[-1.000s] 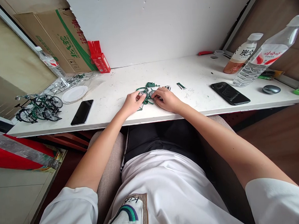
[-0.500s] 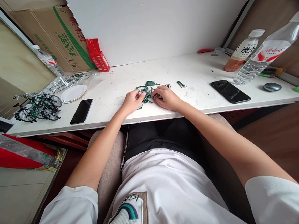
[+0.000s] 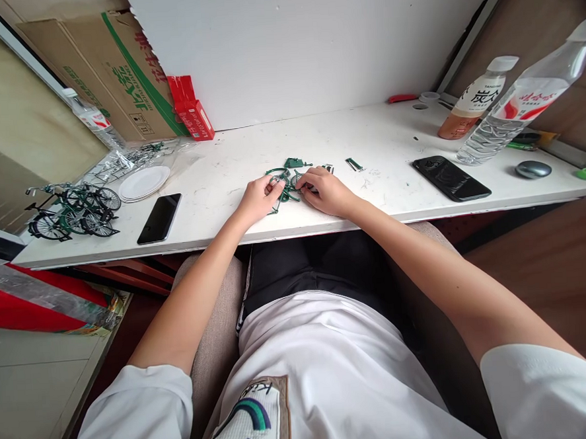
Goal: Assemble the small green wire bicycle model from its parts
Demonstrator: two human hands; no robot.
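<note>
Pinching slender toy-bicycle parts: left hand, right hand, fingers curled; tabletop white, scuffed.

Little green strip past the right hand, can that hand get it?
Probably yes: nothing visible separates the strip from the right hand, though that hand seems busy at the green parts.

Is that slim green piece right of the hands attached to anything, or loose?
Loose: the slim green piece lies on the white table, with a visible gap between it and the right hand.
</note>
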